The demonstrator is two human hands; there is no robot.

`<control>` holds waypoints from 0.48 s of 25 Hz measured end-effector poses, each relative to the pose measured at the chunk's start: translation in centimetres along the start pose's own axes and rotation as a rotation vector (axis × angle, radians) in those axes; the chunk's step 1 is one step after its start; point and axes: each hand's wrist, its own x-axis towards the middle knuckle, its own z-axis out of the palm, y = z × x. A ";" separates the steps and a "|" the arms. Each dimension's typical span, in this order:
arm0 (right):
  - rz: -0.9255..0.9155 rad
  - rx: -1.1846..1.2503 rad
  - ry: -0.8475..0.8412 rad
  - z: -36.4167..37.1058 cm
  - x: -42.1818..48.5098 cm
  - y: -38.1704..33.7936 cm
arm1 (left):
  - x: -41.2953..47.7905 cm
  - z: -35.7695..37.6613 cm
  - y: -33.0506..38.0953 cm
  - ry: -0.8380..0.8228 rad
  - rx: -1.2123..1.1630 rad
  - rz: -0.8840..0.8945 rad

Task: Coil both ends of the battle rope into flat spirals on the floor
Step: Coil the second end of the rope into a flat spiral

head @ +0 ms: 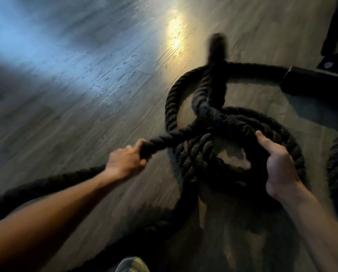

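Plainly, in the head view, the black battle rope lies on the wooden floor in front of the person, partly wound into a loose, overlapping pile rather than a flat spiral. The left hand is clenched round a free strand just left of the pile, probably to feed slack into the next turn. The right hand grasps the pile's near right edge with its thumb raised, likely to pin the loops so they do not shift. A blurred rope end sticks up beyond the pile, near a dark bar. More rope passes beneath the left forearm, and a shoe shows at the bottom edge.
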 end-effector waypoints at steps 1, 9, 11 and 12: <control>0.019 0.064 0.002 -0.2 0.2 -0.1 | 2.0 -1.4 -0.8 0.025 -0.035 -0.079; 0.112 -0.042 -0.104 -1.2 -1.6 2.7 | 6.0 -3.3 4.6 -0.380 -0.510 -0.025; 0.104 -0.033 -0.206 -1.0 -2.0 2.9 | 5.6 -2.0 7.6 -0.364 -0.736 0.153; 0.091 -0.046 -0.262 -1.2 -2.1 3.1 | 5.8 -1.9 9.0 -0.406 -0.817 0.219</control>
